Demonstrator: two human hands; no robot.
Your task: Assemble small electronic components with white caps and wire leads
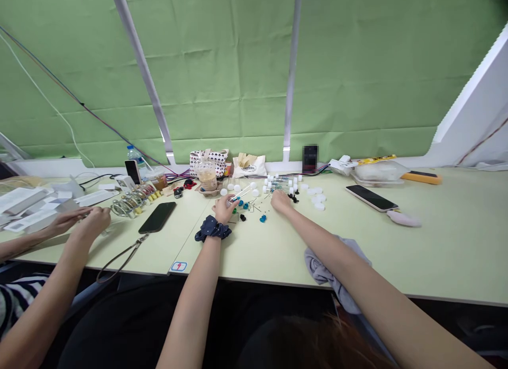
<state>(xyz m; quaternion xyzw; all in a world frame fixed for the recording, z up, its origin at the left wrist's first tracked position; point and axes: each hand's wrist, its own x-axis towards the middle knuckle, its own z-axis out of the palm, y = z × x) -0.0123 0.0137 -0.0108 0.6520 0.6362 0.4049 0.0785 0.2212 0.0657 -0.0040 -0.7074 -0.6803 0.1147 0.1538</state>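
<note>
My left hand (224, 208), with a dark blue scrunchie (213, 228) at its wrist, is closed on a slim clear tube (235, 198). It stays low over the table, close to several small blue-green pieces (246, 205). A blue piece (263, 218) and a black piece (243, 217) lie between my hands. My right hand (281, 201) is down at the table with its fingers curled, beside small black pieces (293, 198). What its fingertips hold, if anything, is hidden. Just beyond it lies a group of clear tubes with white ends (280, 183).
White round caps (317, 198) lie to the right. A phone (371, 198) and a grey cloth (317, 263) are near my right arm. A drink cup (207, 176) stands behind my left hand. At the left, another person's hands (93, 221) work beside a dark phone (157, 218).
</note>
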